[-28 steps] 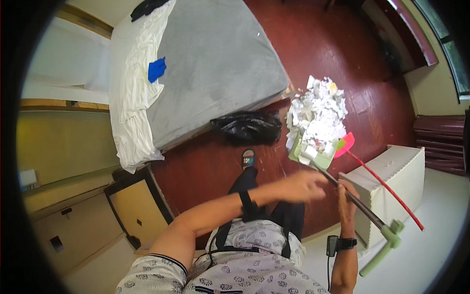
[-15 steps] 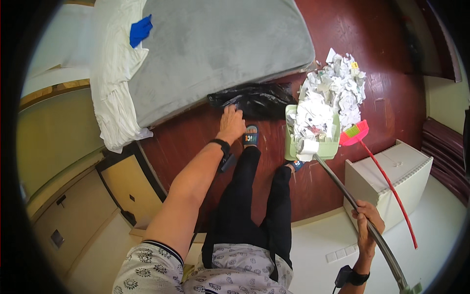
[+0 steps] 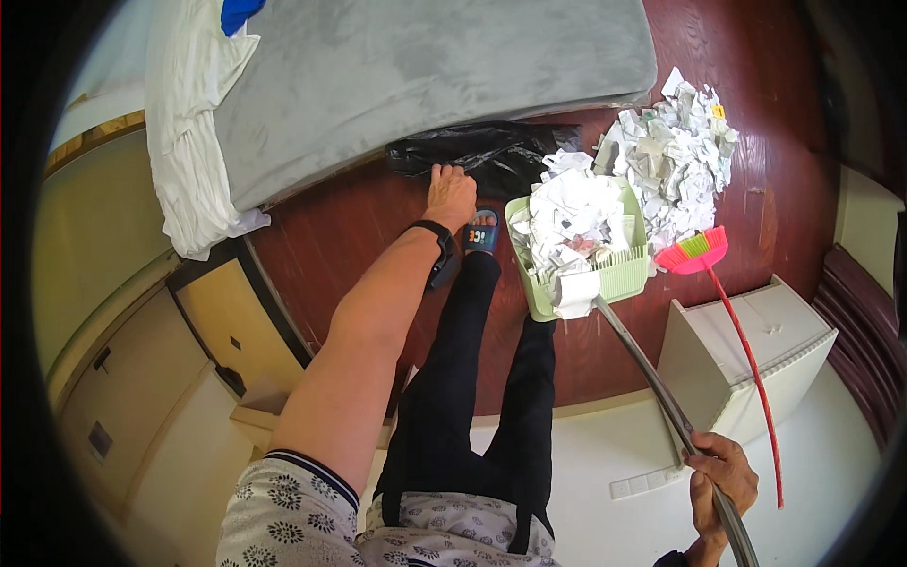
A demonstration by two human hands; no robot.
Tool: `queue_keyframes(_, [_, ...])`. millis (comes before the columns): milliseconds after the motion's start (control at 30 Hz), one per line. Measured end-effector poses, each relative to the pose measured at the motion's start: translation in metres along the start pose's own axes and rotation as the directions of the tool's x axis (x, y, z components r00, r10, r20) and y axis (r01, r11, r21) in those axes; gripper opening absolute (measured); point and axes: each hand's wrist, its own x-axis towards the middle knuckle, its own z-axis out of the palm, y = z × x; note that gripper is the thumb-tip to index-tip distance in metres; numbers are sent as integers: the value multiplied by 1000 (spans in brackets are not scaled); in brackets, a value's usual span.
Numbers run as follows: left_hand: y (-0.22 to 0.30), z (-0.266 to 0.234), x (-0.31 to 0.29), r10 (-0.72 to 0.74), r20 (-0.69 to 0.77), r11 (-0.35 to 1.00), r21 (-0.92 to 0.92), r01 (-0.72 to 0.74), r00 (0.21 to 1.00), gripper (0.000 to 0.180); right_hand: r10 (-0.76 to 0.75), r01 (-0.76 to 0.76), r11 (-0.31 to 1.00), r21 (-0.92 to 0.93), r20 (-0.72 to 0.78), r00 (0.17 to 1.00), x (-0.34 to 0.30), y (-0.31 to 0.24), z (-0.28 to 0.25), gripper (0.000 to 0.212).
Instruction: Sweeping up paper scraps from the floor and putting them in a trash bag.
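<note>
My right hand (image 3: 722, 482) is wrapped round the grey metal handle (image 3: 652, 376) of a long-handled dustpan. The light green pan (image 3: 624, 274), with comb teeth along its inner edge, is heaped with torn white paper scraps (image 3: 578, 213). My left hand (image 3: 452, 197) has its fingers curled over the near edge of a black plastic bag (image 3: 505, 156). That bag lies crumpled on the floor against the bed, and its mouth cannot be made out. The pan is just to the right of the bag, some scraps overlapping its right end.
A larger paper pile (image 3: 675, 156) lies on the red-brown floor behind the pan. A pink broom (image 3: 694, 249) with a red stick leans by a white cabinet (image 3: 746, 354). The grey bed (image 3: 425, 66) bounds the far side. My slippered foot (image 3: 482, 231) is near the bag.
The loaded dustpan has moved left, away from the paper pile and closer to the bag. My left hand has moved slightly farther onto the bag's edge. The view has shifted a little.
</note>
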Motion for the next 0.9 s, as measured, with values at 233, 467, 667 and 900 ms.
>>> queue_keyframes(233, [2, 20, -38, 146, 71, 985, -107, -138, 987, 24, -54, 58, 996, -68, 59, 997, 1, -21, -16, 24])
queue_keyframes(467, [-4, 1, -21, 80, -436, 986, -99, -136, 896, 24, -143, 149, 986, -73, 78, 987, -1, -37, -31, 29])
queue_keyframes(667, [-31, 15, 4, -58, -340, 997, 22, 69, 939, 28, -148, 149, 989, -17, 69, 987, -9, -46, -38, 24])
queue_keyframes(900, [-28, 21, 1, 113, -197, 993, 7, -114, 974, 27, -193, 197, 979, -42, 89, 977, -9, -39, -37, 21])
